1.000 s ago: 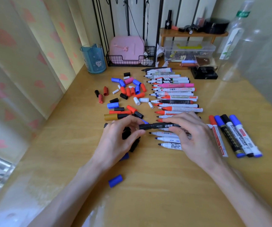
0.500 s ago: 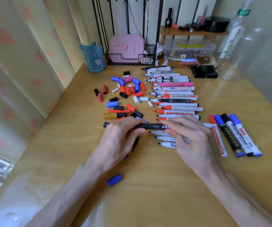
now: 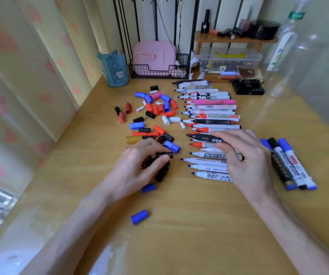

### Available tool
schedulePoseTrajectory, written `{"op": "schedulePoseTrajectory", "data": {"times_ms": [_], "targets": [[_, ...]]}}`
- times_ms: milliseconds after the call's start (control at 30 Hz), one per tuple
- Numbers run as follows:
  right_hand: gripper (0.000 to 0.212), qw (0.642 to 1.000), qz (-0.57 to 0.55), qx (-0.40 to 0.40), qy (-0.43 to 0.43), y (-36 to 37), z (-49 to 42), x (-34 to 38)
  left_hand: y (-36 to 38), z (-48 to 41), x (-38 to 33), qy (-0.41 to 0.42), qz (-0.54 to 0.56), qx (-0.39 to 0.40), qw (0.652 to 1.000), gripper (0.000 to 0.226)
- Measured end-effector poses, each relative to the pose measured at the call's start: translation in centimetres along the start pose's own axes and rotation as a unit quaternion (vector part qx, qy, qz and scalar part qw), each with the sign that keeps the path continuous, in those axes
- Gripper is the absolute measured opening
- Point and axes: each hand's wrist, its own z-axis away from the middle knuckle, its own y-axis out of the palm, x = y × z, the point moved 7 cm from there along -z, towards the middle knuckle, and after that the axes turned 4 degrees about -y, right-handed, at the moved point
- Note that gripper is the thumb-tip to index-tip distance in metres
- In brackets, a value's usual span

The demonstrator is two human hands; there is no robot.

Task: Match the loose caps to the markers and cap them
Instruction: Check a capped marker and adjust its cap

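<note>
Wooden desk (image 3: 199, 225) carries a row of uncapped markers (image 3: 211, 124), loose caps (image 3: 155, 114), capped markers (image 3: 290, 165)

left hand (image 3: 139, 167) curls palm-down, fingertips pinched together; right hand (image 3: 246, 155) hovers palm-down, fingers spread.

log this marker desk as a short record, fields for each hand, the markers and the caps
left hand: pinches a black plastic cap over a cluster of black caps
right hand: fingers lie on a black marker with white lettering; grip unclear
uncapped markers: one row, tips pointing left
capped markers: grouped right of the row
loose caps: red, blue, black, white, pink, left of the row
nearest blue plastic cap: alone on the wooden desk
</note>
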Motion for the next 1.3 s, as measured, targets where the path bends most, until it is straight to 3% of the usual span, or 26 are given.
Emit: {"op": "schedulePoseTrajectory", "data": {"times_ms": [267,433,567,667,867,1000,1300], "targets": [[0.027,0.999,-0.006,0.034,0.012,0.9,0.3,-0.3,2.1,0.1,-0.6,0.053,-0.079,0.044,0.994,0.026],[0.025,0.999,-0.007,0.043,0.011,1.1,0.5,-0.1,-1.6,-0.3,1.3,-0.02,-0.032,-0.02,0.999,0.016],[0.024,0.998,-0.013,0.052,0.012,1.4,0.5,0.1,-4.0,0.0,4.2,-0.094,-0.08,-0.032,0.992,0.009],[0.025,0.998,-0.017,0.053,0.005,1.5,0.5,0.4,-4.0,0.4,5.4,-0.139,-0.106,-0.004,0.985,0.021],[0.028,0.998,-0.025,0.058,0.004,1.7,0.6,0.6,-3.4,0.4,4.8,-0.134,-0.123,0.002,0.983,0.04],[0.026,0.998,-0.03,0.063,0.007,1.8,0.7,0.6,-3.4,0.6,5.1,-0.162,-0.196,-0.002,0.967,0.049],[0.024,0.997,-0.024,0.069,0.011,2.0,0.8,0.6,-3.6,0.7,4.9,-0.141,-0.17,0.05,0.974,0.026]]}}
